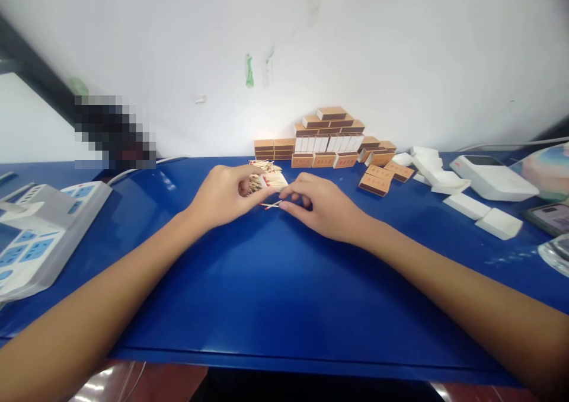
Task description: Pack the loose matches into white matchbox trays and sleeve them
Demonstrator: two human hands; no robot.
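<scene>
A pile of matches (276, 180) lies on the blue table between my two hands. My left hand (226, 194) curves around the pile's left side, thumb and fingers closed on a small white tray (263, 182) with matches about it. On the right, my right hand (313, 203) has its fingers bent together at the pile's near edge. Its fingertips meet the end of a loose match (272, 205) that crosses another on the table. Behind the hands, many orange and brown matchboxes (331, 126) are stacked against the wall.
Several loose matchboxes (376, 179) and white trays (482, 206) lie to the right, near a white device (493, 178), a phone (551, 218) and a clear round object (555, 252). A white power strip (48, 242) stands at the left. The table's front edge (311, 369) runs below.
</scene>
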